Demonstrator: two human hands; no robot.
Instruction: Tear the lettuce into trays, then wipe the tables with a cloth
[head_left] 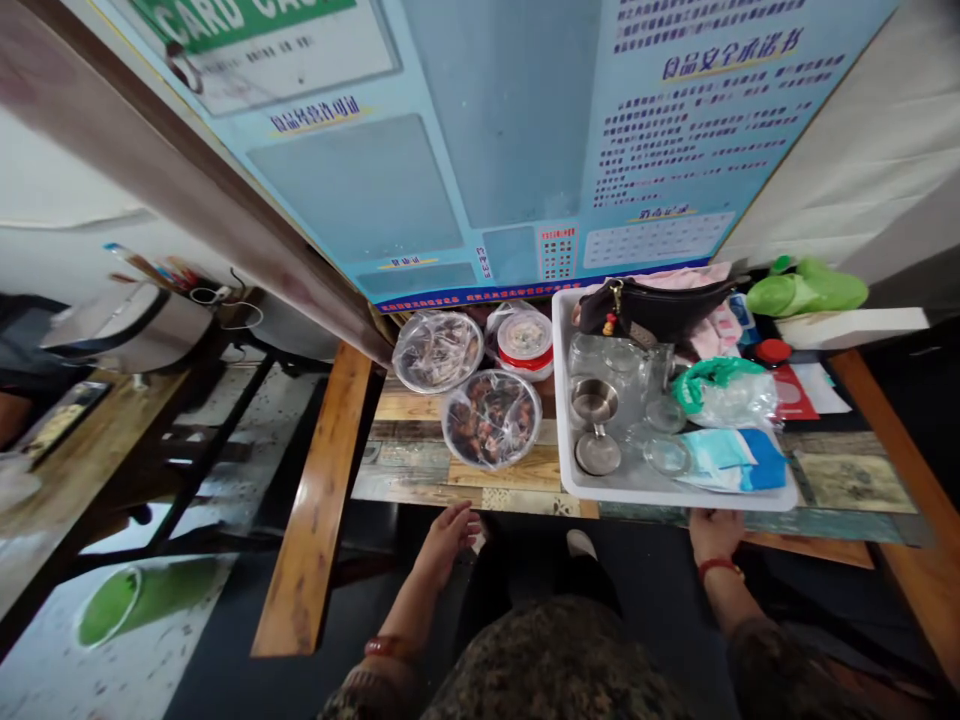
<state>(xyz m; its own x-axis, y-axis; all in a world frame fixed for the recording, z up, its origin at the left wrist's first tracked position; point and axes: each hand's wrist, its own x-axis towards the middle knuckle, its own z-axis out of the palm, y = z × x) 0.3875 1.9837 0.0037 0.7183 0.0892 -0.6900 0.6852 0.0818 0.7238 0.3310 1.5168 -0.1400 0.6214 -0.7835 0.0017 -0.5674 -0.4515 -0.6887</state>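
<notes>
My left hand (448,543) hangs just in front of the table's near edge. Its fingers are loosely bent and hold nothing. At the front right edge of a white tray (564,440) is my right hand (716,535), its fingers hidden below the rim; I cannot tell if they grip it. In the tray lie glass cups (619,355), a small metal cup (594,402), a green and clear plastic bag (724,390), a blue and white packet (739,460) and a dark pouch (660,310). Beyond my left hand stands a plastic-covered bowl of dark food (491,420).
Another covered bowl (438,350) and a round tub with red (525,345) stand at the back. A blue notice board (510,130) rises behind the table. Wooden benches (315,500) flank it. A green bin (112,605) is at lower left, a large pot (142,325) farther left.
</notes>
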